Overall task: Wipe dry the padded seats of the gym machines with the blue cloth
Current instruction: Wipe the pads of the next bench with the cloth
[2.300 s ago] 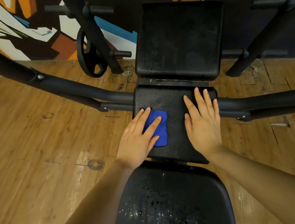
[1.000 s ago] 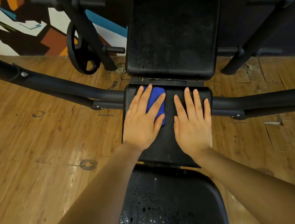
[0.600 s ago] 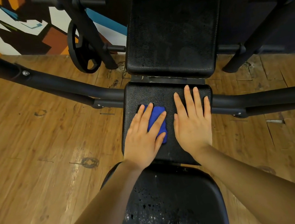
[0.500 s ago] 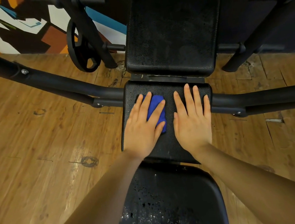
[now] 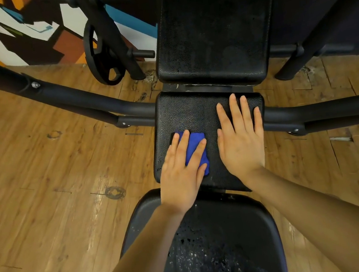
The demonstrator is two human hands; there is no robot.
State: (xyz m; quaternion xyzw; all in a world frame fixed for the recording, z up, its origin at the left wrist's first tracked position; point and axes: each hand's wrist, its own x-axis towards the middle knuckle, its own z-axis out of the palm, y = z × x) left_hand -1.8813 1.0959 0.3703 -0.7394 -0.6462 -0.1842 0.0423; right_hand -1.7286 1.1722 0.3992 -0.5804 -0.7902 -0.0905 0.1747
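We press the blue cloth [image 5: 194,148] flat under our left hand [image 5: 181,171], fingers straight and spread, near the left front corner of the middle seat pad [image 5: 205,114]. Our right hand [image 5: 240,142] lies flat, fingers straight, on the pad's right half, holding nothing. The near seat pad [image 5: 228,249] shows water droplets. The back pad [image 5: 212,27] stands beyond, above the wooden floor [image 5: 46,197].

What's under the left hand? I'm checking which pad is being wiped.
The blue cloth, pressed flat by the left hand onto the middle seat pad. The hand hides part of the cloth.
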